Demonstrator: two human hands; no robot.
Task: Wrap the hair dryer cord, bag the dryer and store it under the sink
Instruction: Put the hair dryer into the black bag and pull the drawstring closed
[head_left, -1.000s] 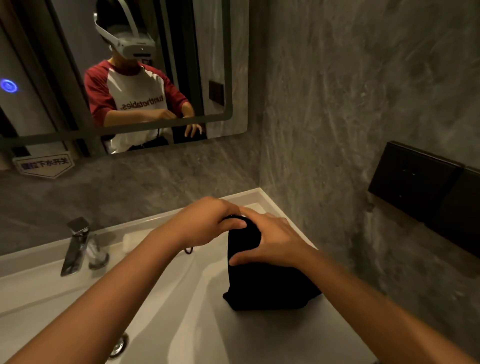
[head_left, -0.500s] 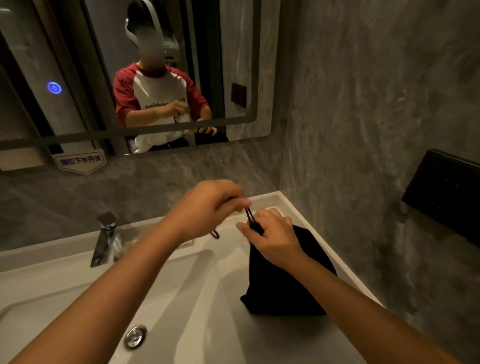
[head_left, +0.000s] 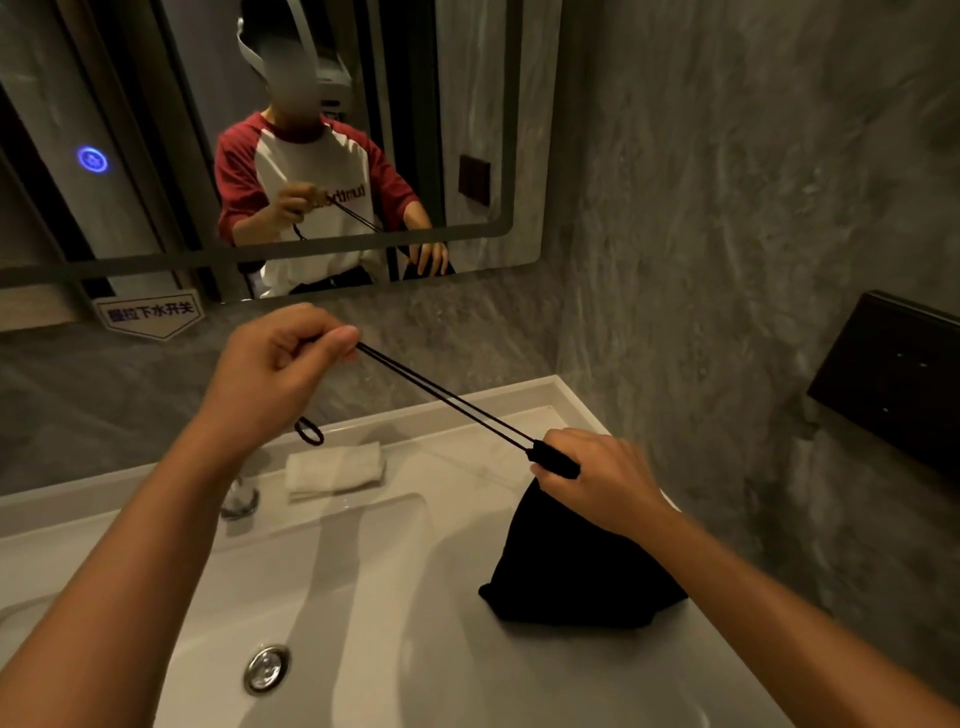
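A black drawstring bag (head_left: 566, 566) stands on the right side of the white sink counter (head_left: 395, 649). Its mouth is bunched tight under my right hand (head_left: 602, 480), which pinches the bag's gathered neck. My left hand (head_left: 280, 369) is raised to the upper left, shut on the black drawstring (head_left: 447, 400). The doubled string runs taut from that hand down to the bag's neck. A loop of the string's end hangs below my left wrist. The hair dryer and its cord are hidden; they do not show anywhere.
A folded white towel (head_left: 335, 470) lies at the back of the counter. The faucet (head_left: 239, 499) is mostly behind my left forearm, the basin drain (head_left: 266, 667) in front. A mirror (head_left: 311, 145) hangs above; a dark wall panel (head_left: 888, 374) juts out at right.
My left hand has pulled the drawstring up and to the left, drawing it out long and taut. The bag's mouth has closed under my right hand. The camera has tilted down slightly.
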